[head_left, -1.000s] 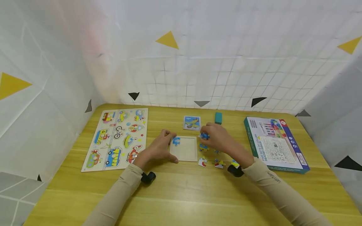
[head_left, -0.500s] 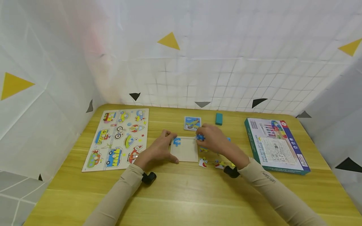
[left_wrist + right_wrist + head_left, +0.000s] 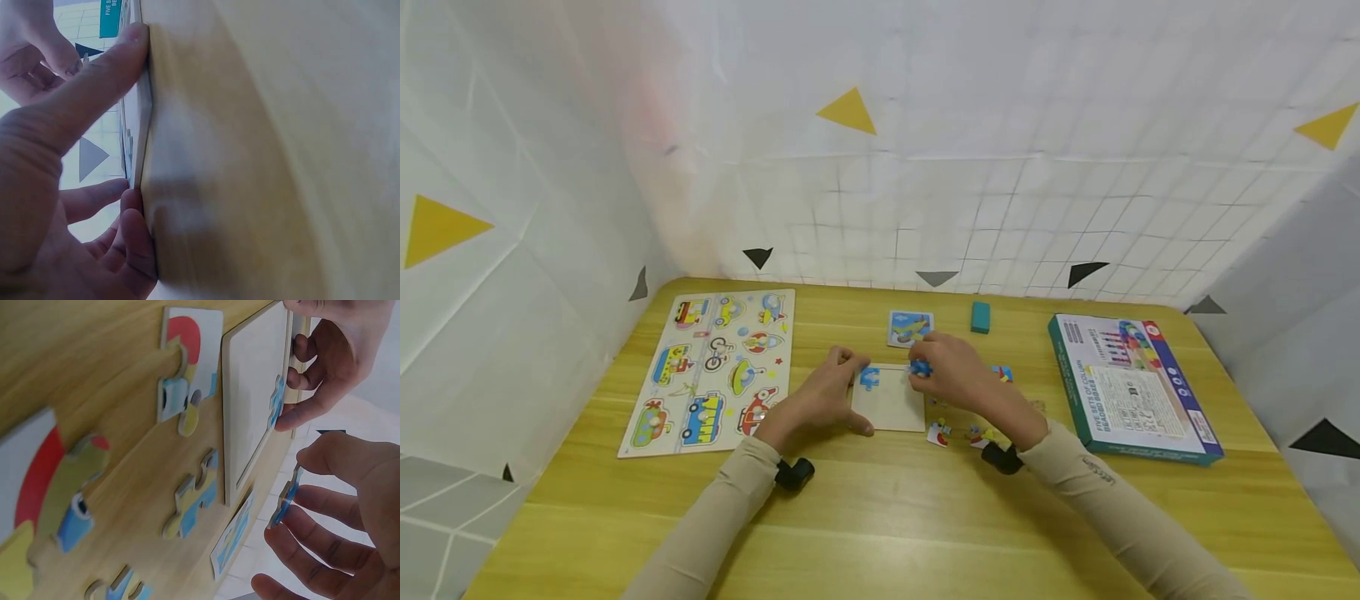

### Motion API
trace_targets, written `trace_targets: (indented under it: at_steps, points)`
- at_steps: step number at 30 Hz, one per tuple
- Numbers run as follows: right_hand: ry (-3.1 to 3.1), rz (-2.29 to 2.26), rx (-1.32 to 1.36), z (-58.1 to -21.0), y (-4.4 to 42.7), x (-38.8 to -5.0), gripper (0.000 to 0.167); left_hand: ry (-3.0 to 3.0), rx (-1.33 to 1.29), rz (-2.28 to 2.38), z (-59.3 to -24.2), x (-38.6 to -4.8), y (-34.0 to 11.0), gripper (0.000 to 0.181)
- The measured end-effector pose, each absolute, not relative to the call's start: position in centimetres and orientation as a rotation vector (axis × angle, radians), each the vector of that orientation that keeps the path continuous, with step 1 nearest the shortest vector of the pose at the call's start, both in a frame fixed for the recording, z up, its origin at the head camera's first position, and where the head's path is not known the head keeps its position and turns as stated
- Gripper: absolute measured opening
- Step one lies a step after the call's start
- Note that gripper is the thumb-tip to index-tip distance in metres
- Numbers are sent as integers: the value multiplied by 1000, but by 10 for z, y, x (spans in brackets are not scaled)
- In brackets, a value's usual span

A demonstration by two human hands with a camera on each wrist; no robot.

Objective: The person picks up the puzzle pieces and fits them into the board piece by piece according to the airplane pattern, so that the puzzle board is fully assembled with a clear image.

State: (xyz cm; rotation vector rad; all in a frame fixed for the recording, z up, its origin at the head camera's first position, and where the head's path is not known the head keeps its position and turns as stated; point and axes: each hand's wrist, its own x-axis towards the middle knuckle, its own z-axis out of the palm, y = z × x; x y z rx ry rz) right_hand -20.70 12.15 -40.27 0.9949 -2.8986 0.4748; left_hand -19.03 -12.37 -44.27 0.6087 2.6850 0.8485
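Here on the bench (image 3: 865, 525) we see a square wooden tray (image 3: 895, 404), left edge gripped by a wide-spread left hand (image 3: 823, 393); right hand (image 3: 958, 373) pinches a knobbed blue piece (image 3: 287, 499) near its far-right corner.

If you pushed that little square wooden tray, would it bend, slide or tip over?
The square tray looks stiff, since its rim runs straight where the left hand grips it. Being thin and low on the table, it would probably slide rather than tip. The blue piece in its far left corner might shift, as the space beside it is unfilled.
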Motion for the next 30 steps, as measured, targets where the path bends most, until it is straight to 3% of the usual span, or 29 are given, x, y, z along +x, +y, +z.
trace_targets:
  at_steps: [30]
  points:
    - [-2897,478,1073,-413,100,-213,19,2667,652,869,-442,-192,-126,110]
